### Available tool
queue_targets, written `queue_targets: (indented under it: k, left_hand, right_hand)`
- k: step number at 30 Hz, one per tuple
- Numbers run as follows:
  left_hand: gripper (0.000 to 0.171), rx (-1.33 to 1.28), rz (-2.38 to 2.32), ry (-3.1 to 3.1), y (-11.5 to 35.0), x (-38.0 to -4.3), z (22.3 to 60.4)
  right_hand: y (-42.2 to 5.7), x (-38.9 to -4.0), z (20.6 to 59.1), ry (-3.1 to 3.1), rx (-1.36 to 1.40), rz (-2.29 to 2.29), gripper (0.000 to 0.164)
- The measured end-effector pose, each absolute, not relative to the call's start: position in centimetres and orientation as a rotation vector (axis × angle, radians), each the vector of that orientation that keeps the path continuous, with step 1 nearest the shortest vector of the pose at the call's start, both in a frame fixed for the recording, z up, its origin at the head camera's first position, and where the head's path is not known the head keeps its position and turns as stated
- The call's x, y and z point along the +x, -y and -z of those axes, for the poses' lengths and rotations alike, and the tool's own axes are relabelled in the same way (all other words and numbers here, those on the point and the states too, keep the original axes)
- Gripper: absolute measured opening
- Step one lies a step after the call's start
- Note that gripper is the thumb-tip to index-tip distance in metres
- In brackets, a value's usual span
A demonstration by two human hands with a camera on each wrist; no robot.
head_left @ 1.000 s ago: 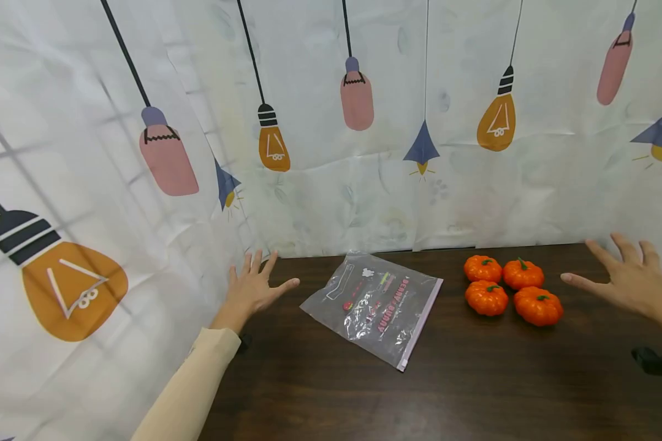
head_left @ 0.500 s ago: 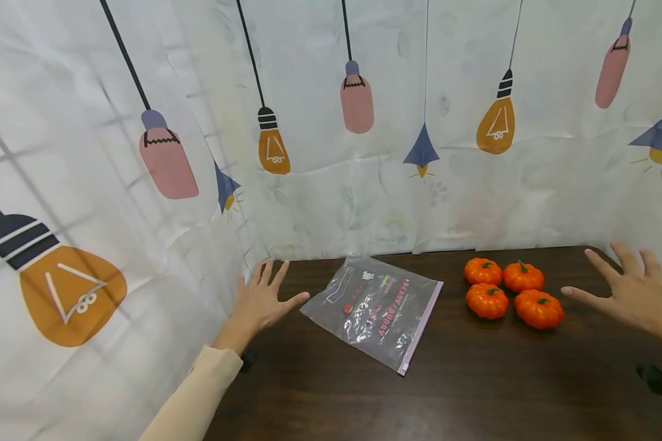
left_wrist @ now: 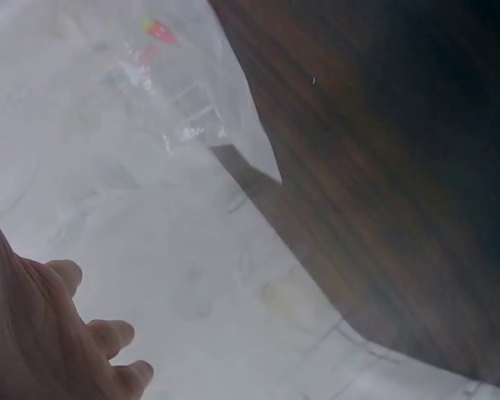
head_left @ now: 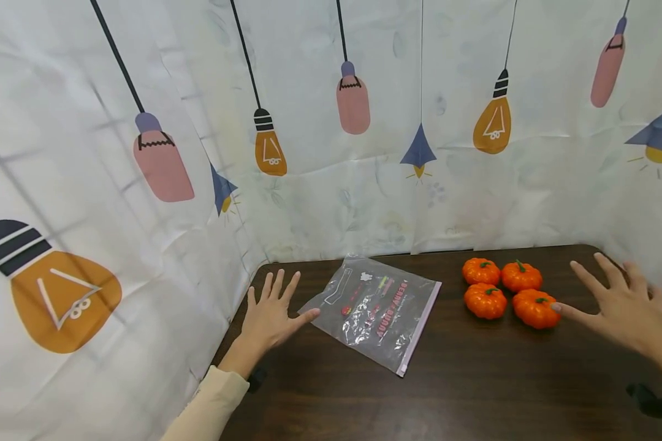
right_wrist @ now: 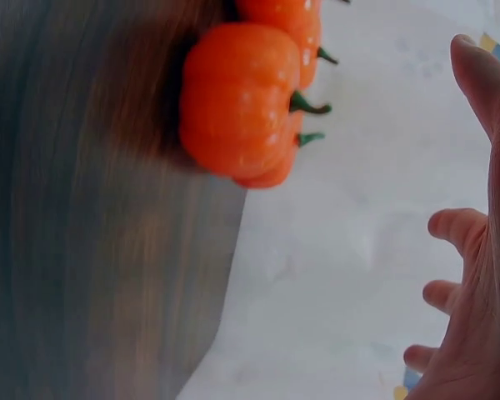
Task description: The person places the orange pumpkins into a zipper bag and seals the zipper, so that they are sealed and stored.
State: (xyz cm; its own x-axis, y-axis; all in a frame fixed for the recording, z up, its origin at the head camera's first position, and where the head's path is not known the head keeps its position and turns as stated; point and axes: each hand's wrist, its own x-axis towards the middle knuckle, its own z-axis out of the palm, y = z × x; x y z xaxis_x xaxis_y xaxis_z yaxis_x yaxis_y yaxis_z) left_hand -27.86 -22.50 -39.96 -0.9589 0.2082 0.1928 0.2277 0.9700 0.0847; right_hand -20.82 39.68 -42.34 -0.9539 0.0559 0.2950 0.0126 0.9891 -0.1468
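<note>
My left hand [head_left: 269, 320] hovers at the table's left side with fingers spread, its thumb tip overlapping the corner of a clear zip bag [head_left: 372, 309] in the head view. The bag lies flat, printed with red lettering, its pale zip edge toward the right. Right of the bag, several small orange pumpkins [head_left: 485, 300] with green stems sit in a tight cluster. My right hand [head_left: 626, 309] is held beside them, fingers spread, its thumb tip overlapping the nearest pumpkin [head_left: 536, 309] in the head view. Neither hand holds anything. In the right wrist view, a pumpkin [right_wrist: 237, 100] shows beyond the thumb.
The dark wooden table [head_left: 463, 392] has rounded back corners. A white curtain [head_left: 320, 202] printed with hanging lamps and bulbs stands along its back and left sides. A dark strap [head_left: 653, 401] shows under the right wrist.
My left hand has moved right and nearer to me, closing on the bag's corner. The right hand has shifted left and slightly nearer to me. Bag and pumpkins stay put.
</note>
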Motion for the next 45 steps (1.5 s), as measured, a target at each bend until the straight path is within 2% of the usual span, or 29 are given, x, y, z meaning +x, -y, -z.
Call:
queue_targets:
  k: [13, 23, 30, 39, 45]
  left_hand:
    - [0.097, -0.369, 0.279, 2.948, 19.5, -26.5, 42.9]
    - [0.088, -0.532, 0.536, 2.802, 14.5, -26.5, 44.0]
    - [0.072, -0.587, 0.764, 2.701, 11.4, -26.8, 44.5]
    - [0.043, -0.648, 0.947, 2.582, 8.4, -27.1, 45.5]
    - [0.031, -0.707, 0.999, 2.558, 6.7, -27.0, 45.9]
  right_hand:
    - [-36.0, -20.5, 43.3, 2.767, 0.079, -0.339, 0.099]
    - [-32.3, -22.1, 42.7, 2.572, 0.279, -0.669, 0.076]
    - [-30.1, -23.6, 43.3, 2.501, 0.321, -0.883, 0.064]
    - [-28.0, -25.0, 44.4, 2.524, 0.275, -1.093, 0.072]
    - [-27.1, -25.9, 45.2, 2.511, 0.187, -1.168, 0.073]
